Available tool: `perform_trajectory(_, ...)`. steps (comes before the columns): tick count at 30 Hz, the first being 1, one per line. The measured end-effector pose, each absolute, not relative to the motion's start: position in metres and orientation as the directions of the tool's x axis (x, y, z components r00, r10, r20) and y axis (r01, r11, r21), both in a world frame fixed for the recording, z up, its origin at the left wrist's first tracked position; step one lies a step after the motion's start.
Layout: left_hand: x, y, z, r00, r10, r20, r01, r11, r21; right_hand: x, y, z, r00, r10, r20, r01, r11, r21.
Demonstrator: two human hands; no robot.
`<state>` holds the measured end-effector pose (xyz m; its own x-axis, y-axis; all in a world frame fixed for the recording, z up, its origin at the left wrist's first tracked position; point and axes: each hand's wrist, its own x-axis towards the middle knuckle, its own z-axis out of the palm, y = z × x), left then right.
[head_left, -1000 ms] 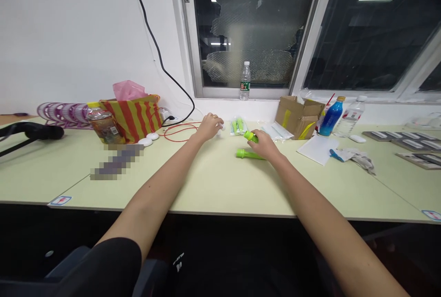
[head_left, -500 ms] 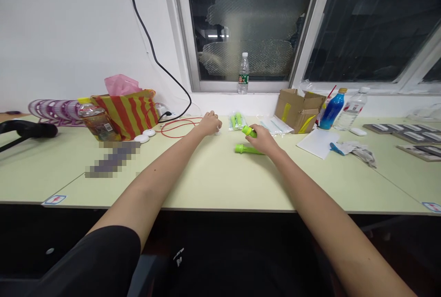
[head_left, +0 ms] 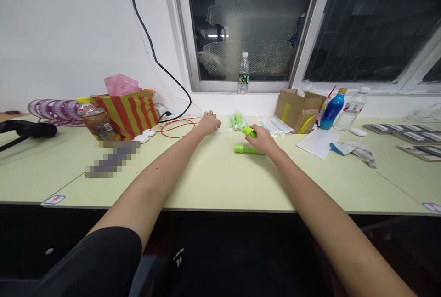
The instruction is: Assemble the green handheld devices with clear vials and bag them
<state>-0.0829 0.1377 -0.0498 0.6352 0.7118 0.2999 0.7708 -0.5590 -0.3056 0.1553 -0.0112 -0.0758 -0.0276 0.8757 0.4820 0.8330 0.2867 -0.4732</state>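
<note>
My right hand (head_left: 262,139) is closed around a bright green plastic tube (head_left: 247,130) with a ringed end, held just above the table. Below that hand, a second green tube (head_left: 246,149) lies on the tabletop, its right part covered by the hand and wrist. My left hand (head_left: 208,123) is at the back of the table with its fingers curled down and together. Something small and clear shows beneath its fingertips, too small to name. Between and behind the hands lies a clear plastic bag (head_left: 237,121) with green pieces inside.
Flat clear bags (head_left: 275,126) and a cardboard box (head_left: 298,108) stand behind my right hand. White paper (head_left: 319,143), a glove (head_left: 360,151) and bottles are farther right. A red cord (head_left: 172,124), a striped bag (head_left: 132,113) and a tea bottle (head_left: 98,122) lie left.
My left hand has shifted very slightly at the same spot. The right hand and the green tubes look unchanged.
</note>
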Motion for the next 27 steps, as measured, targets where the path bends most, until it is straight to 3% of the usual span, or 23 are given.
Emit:
perform_trajectory(11,-0.0824,0.137,-0.0502,0.622,0.716,0.318,0.782,-0.593,-0.192,0.1545,-0.0125,-0.0751,-0.023,0.884,0.466,0.826,0.28,-0.49)
perform_trajectory(18,-0.0832,0.1385,-0.0517,0.619,0.721,0.311,0.785,-0.58,-0.218,0.1534,-0.0146,-0.0734,-0.022,0.885,0.466,0.823,0.281,-0.494)
perform_trajectory(24,-0.0832,0.14,-0.0523,0.612,0.716,0.335,0.784,-0.603,-0.143,0.1532,-0.014,-0.0739,-0.017,0.885,0.465,0.824,0.276,-0.495)
perform_trajectory(27,-0.0829,0.1406,-0.0514,0.618,0.713,0.331,0.783,-0.595,-0.179,0.1538,-0.0128,-0.0751,-0.02,0.881,0.472,0.827,0.28,-0.488)
